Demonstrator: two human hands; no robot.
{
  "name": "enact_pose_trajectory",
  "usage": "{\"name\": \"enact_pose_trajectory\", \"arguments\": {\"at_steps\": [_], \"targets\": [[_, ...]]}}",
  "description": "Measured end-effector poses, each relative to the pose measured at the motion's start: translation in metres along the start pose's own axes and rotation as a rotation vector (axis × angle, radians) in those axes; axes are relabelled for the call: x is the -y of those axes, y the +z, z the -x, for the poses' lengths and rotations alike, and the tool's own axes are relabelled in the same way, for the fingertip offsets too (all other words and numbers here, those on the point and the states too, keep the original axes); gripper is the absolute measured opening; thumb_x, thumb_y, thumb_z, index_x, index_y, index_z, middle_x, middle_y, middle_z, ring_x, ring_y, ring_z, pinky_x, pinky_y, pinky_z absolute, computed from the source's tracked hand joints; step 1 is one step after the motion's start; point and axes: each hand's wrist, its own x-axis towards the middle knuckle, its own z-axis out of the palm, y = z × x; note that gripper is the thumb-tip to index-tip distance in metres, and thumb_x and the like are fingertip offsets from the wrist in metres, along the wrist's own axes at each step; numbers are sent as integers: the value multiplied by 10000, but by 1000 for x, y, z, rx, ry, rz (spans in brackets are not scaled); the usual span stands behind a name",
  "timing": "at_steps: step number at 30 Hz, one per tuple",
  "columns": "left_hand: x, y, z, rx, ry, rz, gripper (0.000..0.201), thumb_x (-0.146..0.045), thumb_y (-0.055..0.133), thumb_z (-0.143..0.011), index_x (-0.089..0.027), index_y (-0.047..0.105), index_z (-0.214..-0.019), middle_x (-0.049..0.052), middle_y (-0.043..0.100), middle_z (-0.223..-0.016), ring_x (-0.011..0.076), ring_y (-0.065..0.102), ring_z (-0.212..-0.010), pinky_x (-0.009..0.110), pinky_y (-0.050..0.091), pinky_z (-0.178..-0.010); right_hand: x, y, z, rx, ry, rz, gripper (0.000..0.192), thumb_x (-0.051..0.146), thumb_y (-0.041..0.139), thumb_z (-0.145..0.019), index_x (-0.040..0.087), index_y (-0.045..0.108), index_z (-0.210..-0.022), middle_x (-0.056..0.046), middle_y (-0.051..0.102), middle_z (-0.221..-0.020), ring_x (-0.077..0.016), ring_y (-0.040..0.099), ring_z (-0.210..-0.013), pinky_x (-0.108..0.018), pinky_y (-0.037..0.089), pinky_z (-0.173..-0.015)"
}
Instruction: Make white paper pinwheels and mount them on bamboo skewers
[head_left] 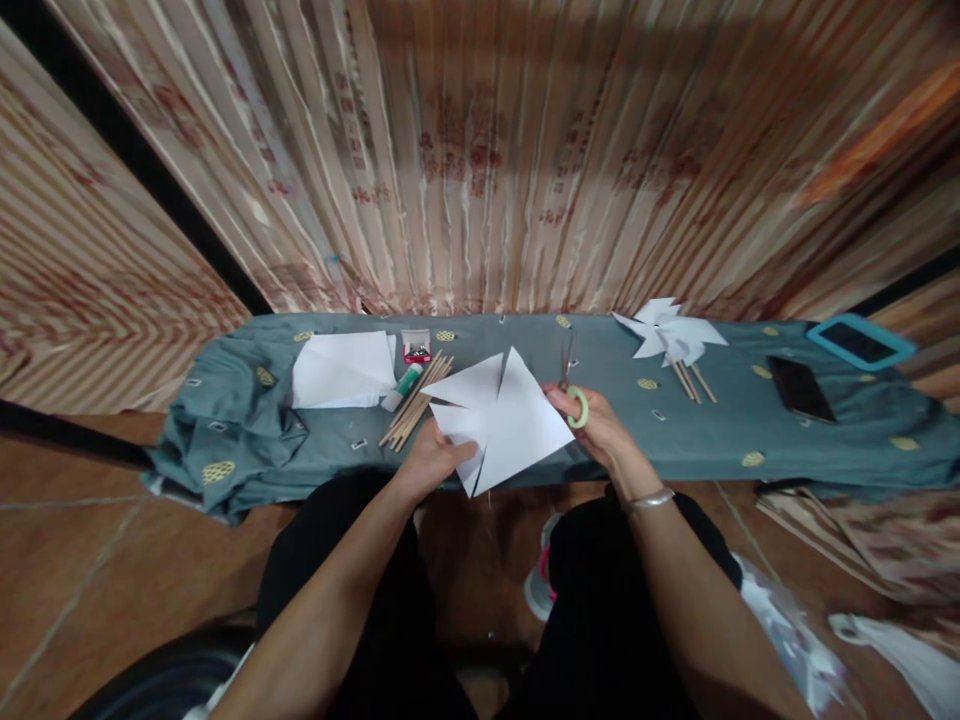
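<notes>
Left fingers (442, 455) pinch cut paper (504, 420); right fingers (564, 402) grip scissors (571, 392).

Bare cloth (720, 440) right of scissors (568, 385) (open passage); sticks (416, 402) crowd the left.

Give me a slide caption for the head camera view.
Left hand holds a cut white paper square while right hand grips green-handled scissors over a cloth-covered bench.

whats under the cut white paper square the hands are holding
Under the cut paper square show the grey-green cloth and its front edge. The left hand grips the paper's lower left; its fingertips are hidden beneath. The paper covers whatever else lies there.
</notes>
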Motion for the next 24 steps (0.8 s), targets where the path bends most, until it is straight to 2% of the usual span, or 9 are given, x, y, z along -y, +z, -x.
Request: {"name": "enact_pose_trajectory", "arguments": {"at_steps": [3,6,8,11,15,19,24], "targets": [[4,1,1,43,-63,-4,246,-68,720,-449,-181,649,-656,-11,685,-616,164,606,-573,248,465,-557,-3,3,1,35,83,-66,459,419,888,-446,189,699,-795,44,642,-618,-94,525,-518,-222,386,-506],[4,-2,1,71,-78,85,291,-154,791,-488,-169,684,-759,28,731,-723,199,655,-653,286,509,-635,-6,6,3,50,101,-109,421,350,882,-460,197,702,-809,49,655,-618,-100,545,-511,-222,401,-504],[1,-4,2,125,-78,241,371,-297,811,-553,-157,701,-878,71,749,-853,245,688,-793,340,532,-752,-6,9,2,-16,61,-171,398,323,875,-464,197,696,-798,54,656,-615,-96,554,-515,-218,413,-512],[-7,-3,4,228,-90,504,522,-493,731,-659,-183,673,-1076,93,720,-1069,293,647,-1046,418,502,-911,-7,15,-1,-168,16,-322,385,303,863,-455,196,670,-771,53,665,-625,-111,586,-548,-237,464,-561],[-11,5,8,281,-59,614,559,-496,713,-694,-235,619,-1179,76,652,-1223,277,568,-1181,443,456,-990,-7,28,-7,-325,14,-501,375,263,852,-434,209,605,-711,60,649,-597,-141,606,-564,-281,509,-596],[-5,16,6,227,-8,573,519,-338,760,-695,-234,610,-1180,71,649,-1219,260,567,-1183,439,439,-1019,-9,45,-10,-299,3,-540,374,269,856,-434,208,610,-709,54,645,-597,-143,597,-563,-282,499,-582],[-3,25,-2,10,20,650,430,-253,673,-806,-222,584,-1226,76,662,-1223,253,582,-1190,424,451,-1031,-14,65,-10,-239,-25,-421,390,305,873,-415,200,619,-692,79,584,-548,-101,516,-516,-245,430,-541]]}}
